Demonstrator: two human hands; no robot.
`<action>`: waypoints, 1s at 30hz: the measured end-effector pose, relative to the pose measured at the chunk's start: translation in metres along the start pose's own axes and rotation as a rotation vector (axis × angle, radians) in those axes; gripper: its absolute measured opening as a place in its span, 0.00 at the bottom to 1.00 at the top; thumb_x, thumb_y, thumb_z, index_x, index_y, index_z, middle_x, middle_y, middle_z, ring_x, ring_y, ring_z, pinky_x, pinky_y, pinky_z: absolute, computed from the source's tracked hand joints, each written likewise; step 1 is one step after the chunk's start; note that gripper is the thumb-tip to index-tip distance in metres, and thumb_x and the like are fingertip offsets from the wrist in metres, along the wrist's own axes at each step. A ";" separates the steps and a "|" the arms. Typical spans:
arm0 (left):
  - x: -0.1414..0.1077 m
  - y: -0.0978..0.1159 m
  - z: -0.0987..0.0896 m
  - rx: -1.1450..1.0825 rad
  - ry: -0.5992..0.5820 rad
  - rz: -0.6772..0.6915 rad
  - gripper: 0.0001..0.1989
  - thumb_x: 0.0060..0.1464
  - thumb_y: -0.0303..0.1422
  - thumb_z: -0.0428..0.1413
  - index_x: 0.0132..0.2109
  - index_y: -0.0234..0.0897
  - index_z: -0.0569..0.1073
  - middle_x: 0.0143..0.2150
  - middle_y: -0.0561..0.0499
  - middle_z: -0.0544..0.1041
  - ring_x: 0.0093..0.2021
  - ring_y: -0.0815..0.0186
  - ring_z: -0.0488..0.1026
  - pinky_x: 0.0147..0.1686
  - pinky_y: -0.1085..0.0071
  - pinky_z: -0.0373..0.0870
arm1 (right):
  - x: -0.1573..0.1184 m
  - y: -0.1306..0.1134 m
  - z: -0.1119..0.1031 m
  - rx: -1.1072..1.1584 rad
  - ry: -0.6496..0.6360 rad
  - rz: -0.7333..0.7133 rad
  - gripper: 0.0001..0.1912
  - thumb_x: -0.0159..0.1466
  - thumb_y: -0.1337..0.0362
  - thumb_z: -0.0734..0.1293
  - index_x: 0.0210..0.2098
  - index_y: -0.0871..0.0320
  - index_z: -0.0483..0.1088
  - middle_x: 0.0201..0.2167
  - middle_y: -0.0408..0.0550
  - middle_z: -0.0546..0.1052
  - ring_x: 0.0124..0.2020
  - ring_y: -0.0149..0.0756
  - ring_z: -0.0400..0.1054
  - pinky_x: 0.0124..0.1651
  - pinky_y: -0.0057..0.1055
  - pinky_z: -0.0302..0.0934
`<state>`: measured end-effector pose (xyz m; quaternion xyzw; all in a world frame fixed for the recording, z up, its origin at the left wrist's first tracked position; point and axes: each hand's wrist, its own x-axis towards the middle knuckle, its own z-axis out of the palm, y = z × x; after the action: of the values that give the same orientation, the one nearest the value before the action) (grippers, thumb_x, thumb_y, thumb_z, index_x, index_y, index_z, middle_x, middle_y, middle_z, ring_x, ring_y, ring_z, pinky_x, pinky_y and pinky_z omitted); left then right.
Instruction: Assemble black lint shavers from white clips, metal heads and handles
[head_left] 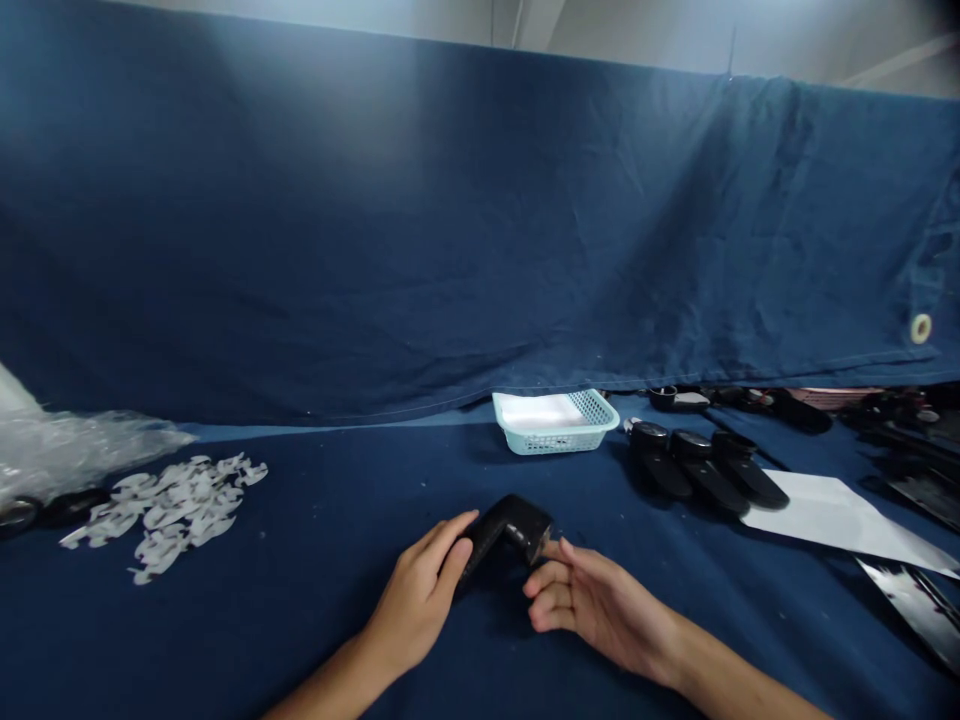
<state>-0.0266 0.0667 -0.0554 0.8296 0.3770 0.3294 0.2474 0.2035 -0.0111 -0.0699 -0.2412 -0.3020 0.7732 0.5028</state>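
A black, L-shaped handheld device [517,518] lies between my two hands, low over the blue cloth; its exact kind does not show. My left hand [420,592] is wrapped round its long handle, thumb on the near side and fingers over the far side. At the short head end is my right hand [600,605], thumb and index finger pinched together against the rim, the other fingers curled below. The face of that head is turned toward the right hand and mostly hidden by the fingertips.
A light blue basket [559,440] stands behind. Several black handheld parts [694,470] lie to the right, beside white paper [847,520]. At left are a pile of small white plastic pieces [184,505] and clear plastic wrap [75,450]. A blue curtain [450,220] hangs across the back.
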 end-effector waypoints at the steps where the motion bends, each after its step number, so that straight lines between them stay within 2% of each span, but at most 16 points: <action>1: 0.002 -0.002 0.000 -0.010 0.023 -0.030 0.17 0.65 0.40 0.44 0.57 0.47 0.68 0.54 0.53 0.74 0.54 0.65 0.71 0.55 0.68 0.65 | 0.000 0.000 0.000 -0.005 0.000 0.001 0.19 0.70 0.59 0.57 0.47 0.67 0.70 0.39 0.57 0.78 0.37 0.40 0.75 0.48 0.38 0.61; 7: 0.011 -0.015 -0.002 0.005 0.187 -0.186 0.17 0.65 0.43 0.43 0.51 0.42 0.72 0.46 0.50 0.79 0.46 0.62 0.75 0.47 0.66 0.71 | -0.001 -0.003 0.001 -0.045 0.006 0.020 0.20 0.70 0.60 0.57 0.50 0.71 0.70 0.41 0.59 0.78 0.37 0.41 0.75 0.47 0.38 0.62; 11: 0.011 -0.018 -0.001 0.050 0.245 -0.204 0.16 0.64 0.43 0.44 0.49 0.43 0.72 0.46 0.50 0.78 0.45 0.61 0.75 0.46 0.64 0.71 | -0.002 -0.005 0.002 -0.052 0.010 0.017 0.19 0.70 0.62 0.57 0.51 0.69 0.70 0.42 0.59 0.78 0.37 0.41 0.75 0.48 0.39 0.61; 17: 0.008 -0.018 0.000 0.164 0.313 -0.099 0.14 0.64 0.41 0.45 0.49 0.44 0.71 0.53 0.49 0.72 0.54 0.59 0.68 0.56 0.56 0.62 | -0.002 -0.004 0.001 -0.045 0.006 0.014 0.19 0.70 0.63 0.57 0.52 0.69 0.68 0.42 0.60 0.78 0.38 0.41 0.75 0.47 0.39 0.62; 20: 0.008 -0.017 -0.003 0.243 0.357 -0.051 0.13 0.64 0.39 0.45 0.51 0.42 0.69 0.57 0.46 0.67 0.58 0.57 0.63 0.56 0.53 0.59 | -0.001 -0.002 -0.001 -0.047 0.001 0.012 0.18 0.69 0.63 0.58 0.52 0.68 0.68 0.42 0.60 0.78 0.37 0.41 0.75 0.47 0.39 0.62; 25: 0.005 -0.008 -0.006 0.380 0.272 0.086 0.16 0.58 0.41 0.53 0.52 0.43 0.68 0.49 0.47 0.73 0.49 0.54 0.70 0.48 0.55 0.63 | -0.001 -0.003 -0.002 -0.061 0.009 0.012 0.18 0.68 0.62 0.59 0.52 0.67 0.69 0.42 0.59 0.78 0.38 0.41 0.75 0.47 0.39 0.62; 27: 0.002 -0.004 -0.004 0.425 0.245 0.134 0.18 0.55 0.41 0.56 0.51 0.42 0.68 0.47 0.46 0.75 0.47 0.53 0.70 0.47 0.54 0.62 | -0.001 -0.004 -0.001 -0.070 0.006 0.008 0.18 0.68 0.62 0.60 0.52 0.66 0.69 0.42 0.58 0.77 0.37 0.40 0.74 0.47 0.39 0.62; 30: 0.000 -0.002 -0.001 0.472 0.225 0.205 0.16 0.56 0.38 0.56 0.51 0.40 0.69 0.47 0.45 0.75 0.48 0.52 0.70 0.50 0.52 0.60 | -0.002 -0.003 0.003 -0.097 -0.005 0.001 0.18 0.66 0.59 0.62 0.51 0.63 0.69 0.42 0.57 0.77 0.38 0.41 0.74 0.46 0.40 0.62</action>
<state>-0.0286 0.0683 -0.0559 0.8563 0.3826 0.3457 -0.0304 0.2046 -0.0129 -0.0654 -0.2634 -0.3403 0.7584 0.4895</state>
